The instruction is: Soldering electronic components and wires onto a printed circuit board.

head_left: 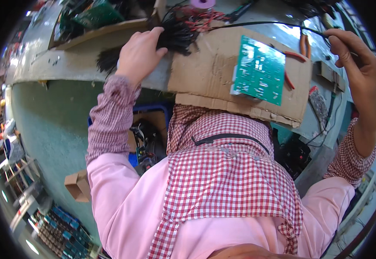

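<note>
My left hand (139, 55) lies at the edge of a bundle of black wires (177, 38), thumb and fingers apart. Raised at the far right, my right hand (357, 58) has thumb and forefinger pinched on a black cable (261, 23). That cable runs leftward across the back of the work spot toward the bundle. Between my hands, a green circuit board (261, 71) rests tilted on a flat piece of brown cardboard (209, 69), its solder side up. Red-handled pliers (289, 80) lie partly hidden behind the board's right edge.
A cardboard box (106, 30) with green boards stands at the back left. Red wires (203, 19) and a purple ring-shaped roll (202, 3) sit at the back. Orange-handled pliers (305, 46) and a small clear bag (318, 103) are on the right. Below the bench is a blue crate (167, 113).
</note>
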Demonstrator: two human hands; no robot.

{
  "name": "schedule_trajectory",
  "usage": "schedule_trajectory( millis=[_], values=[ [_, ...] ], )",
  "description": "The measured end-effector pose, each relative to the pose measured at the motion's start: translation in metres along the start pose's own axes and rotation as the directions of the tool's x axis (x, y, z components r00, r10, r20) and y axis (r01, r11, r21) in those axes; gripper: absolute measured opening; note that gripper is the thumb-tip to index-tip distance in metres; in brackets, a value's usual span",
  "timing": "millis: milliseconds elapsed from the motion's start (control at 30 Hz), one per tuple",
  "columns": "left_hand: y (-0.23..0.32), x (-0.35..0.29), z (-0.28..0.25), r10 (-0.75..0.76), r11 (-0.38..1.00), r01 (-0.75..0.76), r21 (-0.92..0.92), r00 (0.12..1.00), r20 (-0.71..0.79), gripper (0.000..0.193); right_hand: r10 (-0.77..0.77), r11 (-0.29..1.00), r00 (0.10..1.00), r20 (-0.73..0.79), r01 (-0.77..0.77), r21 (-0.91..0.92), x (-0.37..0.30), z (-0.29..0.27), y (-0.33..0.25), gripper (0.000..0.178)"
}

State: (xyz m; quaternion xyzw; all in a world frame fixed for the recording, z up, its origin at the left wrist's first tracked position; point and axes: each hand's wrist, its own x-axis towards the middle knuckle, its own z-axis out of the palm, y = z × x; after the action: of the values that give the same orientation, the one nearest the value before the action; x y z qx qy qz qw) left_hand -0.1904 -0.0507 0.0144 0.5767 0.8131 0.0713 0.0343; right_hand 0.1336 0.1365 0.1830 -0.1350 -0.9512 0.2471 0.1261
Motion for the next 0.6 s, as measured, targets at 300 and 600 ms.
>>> schedule_trajectory(
  millis=[300, 600],
  values=[
    [0.121, -0.009, -0.044, 0.571, 0.466, -0.448, -0.763, 0.811, -0.127, 0.037, 0.301, 0.954, 0.922, -0.242, -0.286, 0.094, -0.066, -0.019, -0.005, 0.022],
    [0.173, -0.044, -0.070, 0.629, 0.068, 0.239, -0.969, 0.743, 0.227, 0.036, 0.212, 0.592, 0.977, -0.003, -0.126, 0.796, -0.084, 0.065, -0.008, 0.040]
  ],
)
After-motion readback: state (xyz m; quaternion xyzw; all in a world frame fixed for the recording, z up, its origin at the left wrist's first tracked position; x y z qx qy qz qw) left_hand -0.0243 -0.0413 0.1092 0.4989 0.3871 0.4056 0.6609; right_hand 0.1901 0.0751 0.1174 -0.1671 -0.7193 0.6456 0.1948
